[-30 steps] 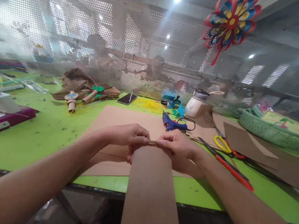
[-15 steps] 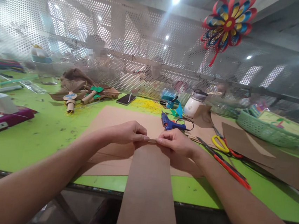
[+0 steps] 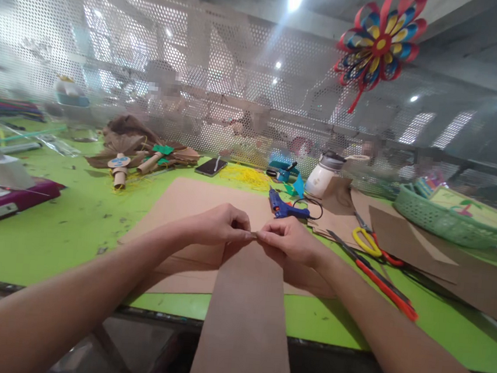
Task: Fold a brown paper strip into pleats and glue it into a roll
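Brown paper strip [image 3: 246,321] runs from its far end above the green table [image 3: 50,232] toward the viewer, past the table's near edge. Left hand [image 3: 221,225] and right hand [image 3: 289,240] meet at the far end of the strip, each pinching that edge between thumb and fingers, fingertips nearly touching. Under the hands lies a large brown sheet [image 3: 194,205]. Just beyond the right hand rests a blue glue gun [image 3: 282,206]. To the right lie yellow-handled scissors [image 3: 368,240] and a red-handled cutter [image 3: 391,285]. A green basket [image 3: 438,219] stands far right.
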Demonstrator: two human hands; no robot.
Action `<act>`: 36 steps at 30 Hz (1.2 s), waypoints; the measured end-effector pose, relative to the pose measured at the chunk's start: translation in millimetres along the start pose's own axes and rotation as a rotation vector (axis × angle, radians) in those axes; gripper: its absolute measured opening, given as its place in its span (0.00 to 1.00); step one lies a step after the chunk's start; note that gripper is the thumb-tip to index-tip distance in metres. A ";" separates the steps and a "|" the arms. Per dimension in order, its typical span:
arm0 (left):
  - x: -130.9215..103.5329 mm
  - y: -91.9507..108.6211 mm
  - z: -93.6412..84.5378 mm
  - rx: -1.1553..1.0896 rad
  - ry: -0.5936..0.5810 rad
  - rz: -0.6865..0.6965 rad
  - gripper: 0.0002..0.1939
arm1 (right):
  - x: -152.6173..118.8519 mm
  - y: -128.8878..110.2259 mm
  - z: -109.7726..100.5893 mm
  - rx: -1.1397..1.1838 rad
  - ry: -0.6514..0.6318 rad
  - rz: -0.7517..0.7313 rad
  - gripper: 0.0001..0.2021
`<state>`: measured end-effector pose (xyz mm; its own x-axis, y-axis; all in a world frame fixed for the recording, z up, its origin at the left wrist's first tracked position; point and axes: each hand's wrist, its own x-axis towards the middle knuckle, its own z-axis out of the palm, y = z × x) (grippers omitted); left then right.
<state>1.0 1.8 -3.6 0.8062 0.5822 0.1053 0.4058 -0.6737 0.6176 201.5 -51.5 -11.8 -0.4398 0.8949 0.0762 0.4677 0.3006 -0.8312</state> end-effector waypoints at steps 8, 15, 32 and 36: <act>-1.0 -1.8 -1.3 -0.184 -0.050 -0.012 0.16 | 0.1 2.2 -1.8 0.018 0.003 -0.040 0.19; -4.7 -1.9 -7.6 -0.299 -0.128 -0.059 0.17 | 1.9 7.4 -9.2 0.008 0.008 -0.048 0.17; -6.5 -12.2 -14.3 -0.486 -0.054 -0.069 0.12 | 0.9 24.1 -34.4 0.567 -0.022 -0.038 0.17; -6.4 -4.9 -5.1 -0.893 -0.130 -0.095 0.10 | -1.0 17.4 -29.6 0.701 -0.008 -0.174 0.15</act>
<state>-8.4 3.7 -3.3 0.8507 0.5247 -0.0328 0.0321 0.0104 0.9994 232.7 -37.4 -10.0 -0.4699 0.8501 0.2378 -0.2106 0.1537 -0.9654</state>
